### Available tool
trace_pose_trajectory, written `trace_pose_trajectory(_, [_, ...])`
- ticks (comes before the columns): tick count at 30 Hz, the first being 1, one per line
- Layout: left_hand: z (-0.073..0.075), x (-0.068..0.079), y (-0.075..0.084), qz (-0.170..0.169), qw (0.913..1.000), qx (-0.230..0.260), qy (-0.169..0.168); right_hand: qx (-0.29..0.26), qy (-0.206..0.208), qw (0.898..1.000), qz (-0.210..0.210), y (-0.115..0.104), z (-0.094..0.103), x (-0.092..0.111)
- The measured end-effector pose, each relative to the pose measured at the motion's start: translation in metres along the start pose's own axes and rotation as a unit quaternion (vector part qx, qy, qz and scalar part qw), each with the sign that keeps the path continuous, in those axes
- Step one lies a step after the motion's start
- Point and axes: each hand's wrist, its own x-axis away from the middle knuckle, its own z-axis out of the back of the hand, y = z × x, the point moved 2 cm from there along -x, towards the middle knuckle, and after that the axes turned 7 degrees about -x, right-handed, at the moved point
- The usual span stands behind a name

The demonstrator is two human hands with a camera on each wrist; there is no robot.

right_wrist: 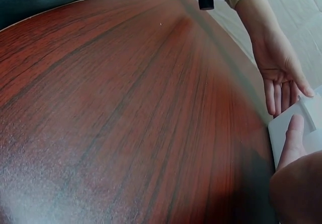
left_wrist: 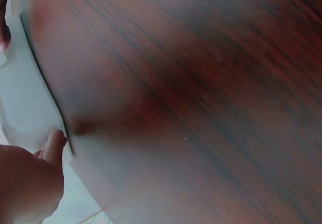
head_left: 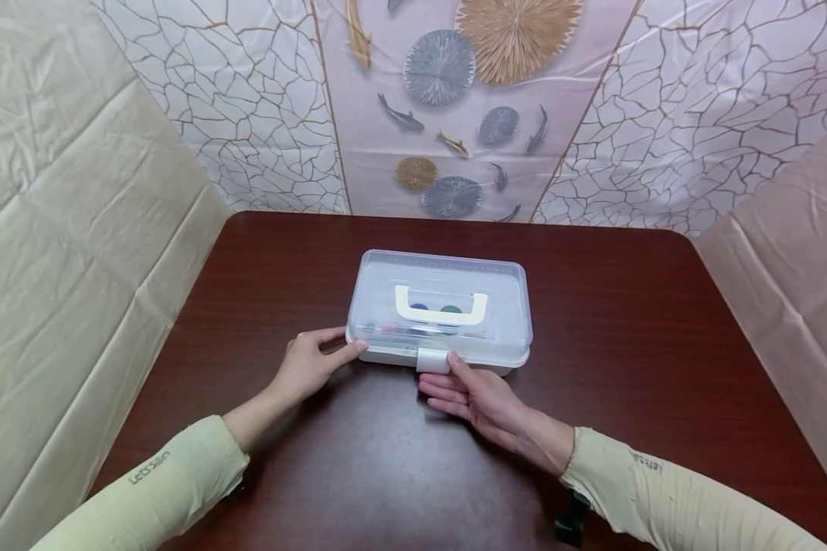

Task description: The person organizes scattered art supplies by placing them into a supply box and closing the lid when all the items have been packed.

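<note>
A translucent plastic storage box (head_left: 448, 272) with a cream carry handle (head_left: 441, 314) stands on the table, lid down. Coloured items, blurred by the plastic, show inside. My left hand (head_left: 306, 367) grips its front left corner, thumb on the front rim and fingers at the side. At the middle of the front hangs a white latch (head_left: 433, 360). My right hand (head_left: 485, 402) pinches this latch, thumb at its right edge and fingers spread beneath, palm turned partly up. In the left wrist view the left hand (left_wrist: 30, 183) touches the box (left_wrist: 25, 93) at its corner.
The dark red-brown wooden table (head_left: 613, 321) has rounded far corners. Pale cloth (head_left: 69, 229) hangs at both sides, and a patterned cloth (head_left: 455, 168) covers the back. A small black device (head_left: 572, 520) is at my right wrist.
</note>
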Motion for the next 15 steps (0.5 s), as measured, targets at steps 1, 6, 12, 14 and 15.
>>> trace_pose_trajectory(1, [0.001, 0.0, 0.001, -0.007, 0.9999, -0.001, 0.007, 0.0, 0.0, 1.0, -0.001, 0.0, 0.0, 0.0])
trace_pose_trajectory(6, [0.011, 0.007, 0.005, -0.068, 0.9953, -0.031, 0.062, -0.001, 0.0, 1.0, -0.003, 0.0, 0.0, 0.0])
trace_pose_trajectory(12, [0.027, 0.018, 0.022, -0.201, 0.9563, -0.141, 0.158, 0.002, -0.001, 1.0, -0.002, -0.001, 0.0, 0.0])
trace_pose_trajectory(14, [0.027, 0.02, 0.03, -0.264, 0.9336, -0.168, 0.175, 0.003, -0.001, 1.0, -0.001, -0.001, 0.001, 0.0])
trace_pose_trajectory(15, [0.026, 0.021, 0.034, -0.296, 0.9207, -0.18, 0.18, 0.004, -0.001, 1.0, -0.001, -0.001, 0.001, 0.0])
